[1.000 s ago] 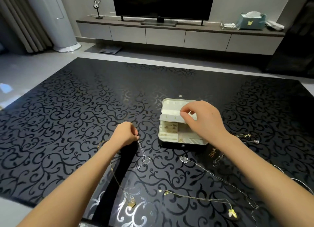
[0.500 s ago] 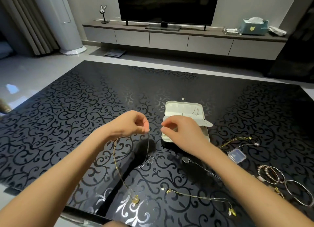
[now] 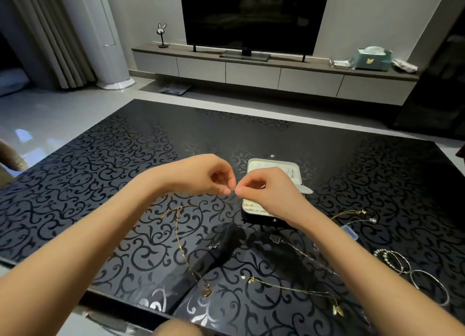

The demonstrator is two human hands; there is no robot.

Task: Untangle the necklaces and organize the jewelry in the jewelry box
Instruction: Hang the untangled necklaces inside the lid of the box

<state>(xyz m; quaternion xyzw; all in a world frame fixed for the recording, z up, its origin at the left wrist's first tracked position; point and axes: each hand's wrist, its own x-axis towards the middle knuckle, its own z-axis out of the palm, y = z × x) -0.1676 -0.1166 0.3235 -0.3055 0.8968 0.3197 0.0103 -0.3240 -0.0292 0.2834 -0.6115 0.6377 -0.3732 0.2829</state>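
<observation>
My left hand [image 3: 201,176] and my right hand [image 3: 269,192] meet fingertip to fingertip above the table, both pinching the end of a thin silver necklace [image 3: 232,189]. Its lower part [image 3: 214,246] hangs down near the table. Behind my right hand the open jewelry box [image 3: 254,210] shows a pale lining and small pieces inside. A gold necklace with a heart pendant [image 3: 185,255] lies below my left hand. Another gold chain [image 3: 297,289] and a silver chain [image 3: 307,255] lie under my right forearm.
Several bangles and a bead bracelet [image 3: 412,272] lie at the right. A small clear plastic case [image 3: 349,231] and two more thin chains [image 3: 354,215] sit right of the box. The black patterned table [image 3: 100,174] ends close to my body.
My right hand left the box's inner flap and came to my left hand. My left hand rose, lifting the silver necklace, and both hands now pinch it. The camera tilted up.
</observation>
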